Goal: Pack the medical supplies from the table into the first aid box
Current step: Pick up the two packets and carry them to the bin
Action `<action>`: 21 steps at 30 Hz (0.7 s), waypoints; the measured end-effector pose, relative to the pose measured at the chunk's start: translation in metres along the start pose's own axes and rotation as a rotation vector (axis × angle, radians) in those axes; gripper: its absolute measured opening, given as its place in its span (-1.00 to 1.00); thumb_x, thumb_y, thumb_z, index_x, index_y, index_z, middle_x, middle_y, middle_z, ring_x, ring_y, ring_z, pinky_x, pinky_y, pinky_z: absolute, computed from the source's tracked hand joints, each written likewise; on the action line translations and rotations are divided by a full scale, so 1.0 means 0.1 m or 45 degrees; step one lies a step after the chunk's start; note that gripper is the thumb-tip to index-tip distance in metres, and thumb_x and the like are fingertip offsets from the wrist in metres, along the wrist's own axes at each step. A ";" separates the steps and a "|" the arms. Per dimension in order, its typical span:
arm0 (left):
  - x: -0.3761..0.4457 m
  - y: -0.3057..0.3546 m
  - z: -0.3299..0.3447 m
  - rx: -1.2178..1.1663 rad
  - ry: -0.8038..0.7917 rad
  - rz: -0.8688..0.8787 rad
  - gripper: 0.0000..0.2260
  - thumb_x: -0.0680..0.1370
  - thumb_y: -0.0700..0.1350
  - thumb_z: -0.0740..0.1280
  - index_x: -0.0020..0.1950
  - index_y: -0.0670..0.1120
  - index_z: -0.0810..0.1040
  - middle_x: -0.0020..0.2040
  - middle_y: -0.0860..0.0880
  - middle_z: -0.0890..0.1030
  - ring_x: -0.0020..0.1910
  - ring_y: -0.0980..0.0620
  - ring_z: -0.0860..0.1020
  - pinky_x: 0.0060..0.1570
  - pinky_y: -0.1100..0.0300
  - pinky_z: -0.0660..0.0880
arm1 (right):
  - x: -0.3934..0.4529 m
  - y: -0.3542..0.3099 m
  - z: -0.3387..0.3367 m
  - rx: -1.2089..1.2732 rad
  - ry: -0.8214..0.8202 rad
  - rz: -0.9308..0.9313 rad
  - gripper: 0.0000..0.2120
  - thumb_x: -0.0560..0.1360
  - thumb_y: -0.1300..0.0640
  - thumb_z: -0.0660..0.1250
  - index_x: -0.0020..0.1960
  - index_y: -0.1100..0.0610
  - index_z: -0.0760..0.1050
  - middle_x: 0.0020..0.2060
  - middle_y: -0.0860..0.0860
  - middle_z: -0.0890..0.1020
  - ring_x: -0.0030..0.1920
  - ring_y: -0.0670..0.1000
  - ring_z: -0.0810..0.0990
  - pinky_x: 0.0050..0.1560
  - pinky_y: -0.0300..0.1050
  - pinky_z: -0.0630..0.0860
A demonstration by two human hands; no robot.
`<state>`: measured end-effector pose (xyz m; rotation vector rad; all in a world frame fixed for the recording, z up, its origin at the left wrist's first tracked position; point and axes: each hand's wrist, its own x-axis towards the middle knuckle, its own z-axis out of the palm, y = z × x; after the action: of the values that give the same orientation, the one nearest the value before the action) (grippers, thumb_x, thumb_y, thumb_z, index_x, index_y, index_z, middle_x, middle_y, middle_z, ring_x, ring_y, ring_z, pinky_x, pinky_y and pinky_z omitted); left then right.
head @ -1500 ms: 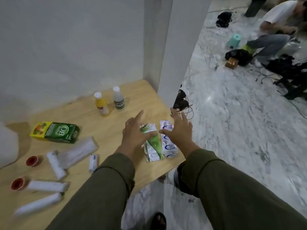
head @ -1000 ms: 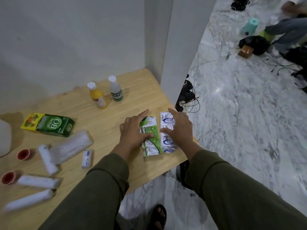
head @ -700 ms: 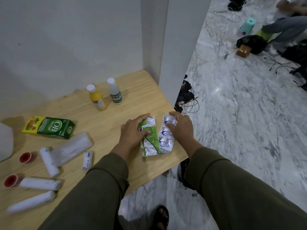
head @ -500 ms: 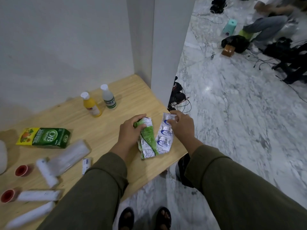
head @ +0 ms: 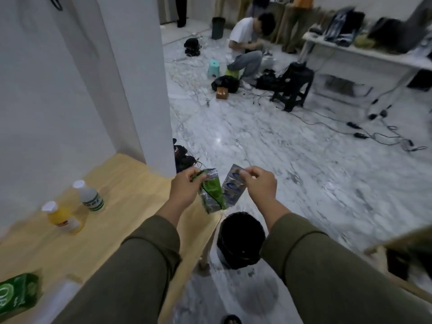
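My left hand [head: 185, 189] pinches the top of a green and silver pill strip [head: 211, 195], which hangs above the right edge of the wooden table [head: 121, 206]. Beside it, my right hand [head: 259, 185] pinches the top of a silver strip with blue print [head: 231, 188], held out past the table edge over the floor. A yellow bottle [head: 62, 217] and a clear bottle with a green label [head: 90, 196] stand on the table. A green carton [head: 17, 293] lies at the lower left. The first aid box is not in view.
A black-lined bin [head: 240, 242] stands on the marble floor just below my hands. A white pillar [head: 138, 78] rises behind the table. A person [head: 247, 40] sits on the floor further back among cables, a black stool [head: 293, 87] and a white table [head: 364, 54].
Both hands have lifted their strips off the table and carried them up and to the right. The view has swung up and right, and the items on the left have dropped out of view.
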<state>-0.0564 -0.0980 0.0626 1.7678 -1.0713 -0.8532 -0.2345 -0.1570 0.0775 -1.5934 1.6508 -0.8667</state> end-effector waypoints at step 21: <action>0.70 -0.58 2.40 0.140 -0.254 -0.328 -0.90 0.51 -0.11 0.38 -0.09 -0.13 0.62 0.05 -0.05 0.62 0.10 -0.03 0.54 0.07 0.18 0.41 | 0.87 2.27 -0.26 0.028 0.047 0.601 -0.86 0.45 -0.04 0.40 -0.28 -0.10 0.54 0.13 0.03 0.61 0.35 0.18 0.38 0.30 0.10 0.39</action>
<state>-0.2188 -0.2259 -0.0899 1.9737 -1.0471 -1.1675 -0.3831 -0.2372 -0.0996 -1.1039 1.9251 -0.6638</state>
